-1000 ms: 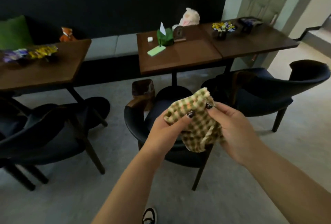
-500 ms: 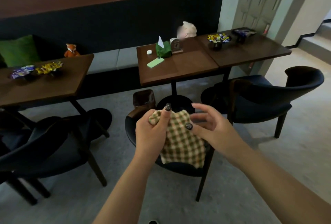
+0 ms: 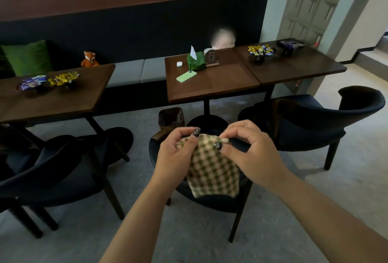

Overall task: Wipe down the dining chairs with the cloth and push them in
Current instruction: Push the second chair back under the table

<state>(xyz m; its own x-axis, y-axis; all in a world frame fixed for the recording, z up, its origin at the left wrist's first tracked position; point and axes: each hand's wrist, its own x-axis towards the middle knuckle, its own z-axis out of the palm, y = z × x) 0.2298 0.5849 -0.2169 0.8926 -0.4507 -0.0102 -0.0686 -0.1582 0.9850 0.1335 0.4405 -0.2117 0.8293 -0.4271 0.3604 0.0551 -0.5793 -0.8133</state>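
Observation:
A green-and-cream checked cloth [image 3: 212,170] hangs in front of me, held by its top edge. My left hand [image 3: 175,155] pinches its left corner and my right hand [image 3: 249,153] pinches its right corner. Directly below the cloth stands a dark padded dining chair [image 3: 212,200], pulled back from the middle table [image 3: 212,86]; my hands hide most of its seat. A second dark chair [image 3: 310,122] stands to the right, and a third [image 3: 52,170] to the left, both away from their tables.
The middle table carries a green phone [image 3: 186,76], a green tissue box [image 3: 195,61] and a small sign. Candy bowls [image 3: 260,51] sit on the right table and the left table [image 3: 52,96]. A bench with a green cushion [image 3: 27,57] lines the wall. A small bin [image 3: 171,116] stands under the table.
The bunched cloth has been opened out and now hangs flat from both hands. My view has tilted upward, showing more of the wall and tables.

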